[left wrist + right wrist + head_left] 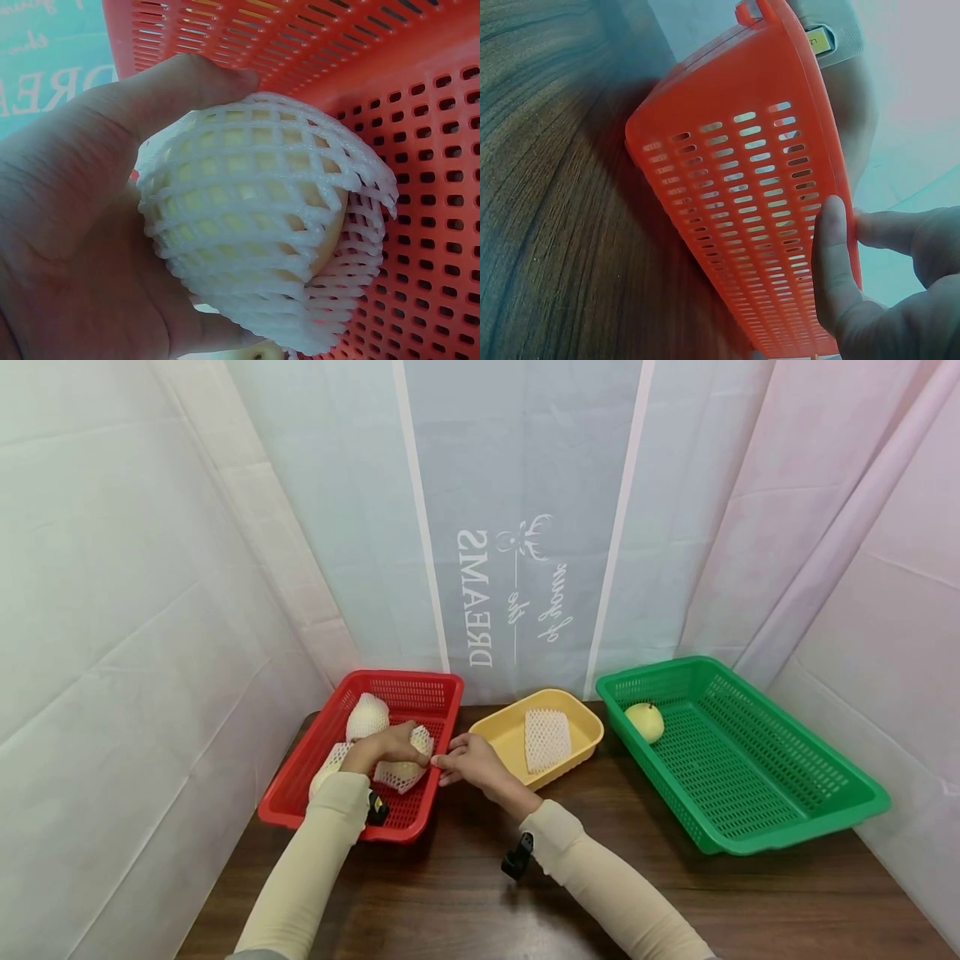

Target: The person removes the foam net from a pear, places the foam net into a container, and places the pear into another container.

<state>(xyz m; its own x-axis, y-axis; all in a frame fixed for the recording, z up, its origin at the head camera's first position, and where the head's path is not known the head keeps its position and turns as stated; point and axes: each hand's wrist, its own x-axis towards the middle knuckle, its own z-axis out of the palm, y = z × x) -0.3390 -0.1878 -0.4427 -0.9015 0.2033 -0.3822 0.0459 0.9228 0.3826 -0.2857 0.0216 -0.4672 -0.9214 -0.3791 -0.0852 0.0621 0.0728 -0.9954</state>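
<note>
- Dark wood tabletop (465,893), three containers across far half.
- Green basket (787,793) at 3 o'clock, bare pear (645,721) inside.
- Red basket (405,689) at 9 o'clock.
- Yellow tray (510,727) between, holding foam net (546,739).
- Left hand (378,747) inside red basket, grip curled round net-wrapped pear (255,225).
- Right hand (472,764) fingers relaxed, touching red basket's side.

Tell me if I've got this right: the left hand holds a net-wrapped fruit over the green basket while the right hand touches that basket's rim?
Not quite: the basket is red, not green. The head view shows the left hand holding the net-wrapped fruit there, right hand at its rim.
</note>
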